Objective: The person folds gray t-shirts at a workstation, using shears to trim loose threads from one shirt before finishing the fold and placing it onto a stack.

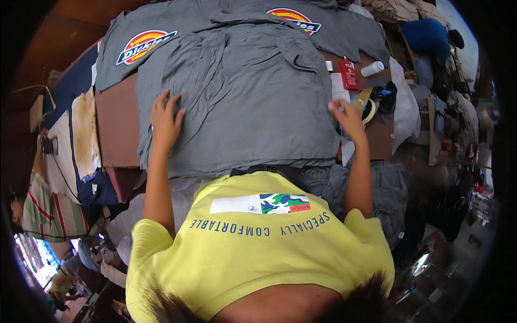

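Observation:
A rumpled grey T-shirt lies spread on the brown table in front of me, its upper part in loose folds. My left hand rests on its left side, fingers spread and stretched out, nothing in them. At the opposite edge, my right hand is closed, thumb and fingertips pinching the shirt's right border. Beyond lie more grey shirts, one with a round red and yellow printed patch at the far left and another such patch at the far right, partly covered.
Right of the shirt are a red bottle, a white bottle, a tape roll and a clear plastic bag. More grey cloth hangs at my right. On the left, another person in a striped garment stands by a cloth-covered board.

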Motion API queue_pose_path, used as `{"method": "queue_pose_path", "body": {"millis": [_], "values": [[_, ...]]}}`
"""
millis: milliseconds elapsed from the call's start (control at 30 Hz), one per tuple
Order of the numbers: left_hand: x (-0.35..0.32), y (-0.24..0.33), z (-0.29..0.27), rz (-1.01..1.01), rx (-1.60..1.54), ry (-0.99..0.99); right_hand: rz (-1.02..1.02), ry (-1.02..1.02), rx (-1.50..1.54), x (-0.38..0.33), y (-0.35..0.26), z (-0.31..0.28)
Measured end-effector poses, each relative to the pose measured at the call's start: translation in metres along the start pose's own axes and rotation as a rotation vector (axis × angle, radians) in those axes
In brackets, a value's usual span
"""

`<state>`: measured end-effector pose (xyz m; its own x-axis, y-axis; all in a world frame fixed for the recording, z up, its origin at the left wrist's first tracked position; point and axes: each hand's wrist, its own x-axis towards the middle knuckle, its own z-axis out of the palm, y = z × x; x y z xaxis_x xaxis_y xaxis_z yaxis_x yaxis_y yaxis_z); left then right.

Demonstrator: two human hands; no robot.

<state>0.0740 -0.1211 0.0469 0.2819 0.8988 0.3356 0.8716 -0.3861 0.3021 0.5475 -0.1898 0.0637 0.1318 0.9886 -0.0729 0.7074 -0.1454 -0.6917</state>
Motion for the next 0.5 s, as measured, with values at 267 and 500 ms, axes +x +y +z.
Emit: {"method": "queue_pose_path", "body": {"millis": [267,500], "values": [[-0.109,-0.016,-0.066,-0.313,-0.031,-0.102,0.173,0.051,0.060,-0.101,-0.002,0.021],[-0.086,-0.002,-0.054,-0.205,-0.052,0.029,0.192,-0.098,0.132,-0.095,-0.037,-0.017]]}}
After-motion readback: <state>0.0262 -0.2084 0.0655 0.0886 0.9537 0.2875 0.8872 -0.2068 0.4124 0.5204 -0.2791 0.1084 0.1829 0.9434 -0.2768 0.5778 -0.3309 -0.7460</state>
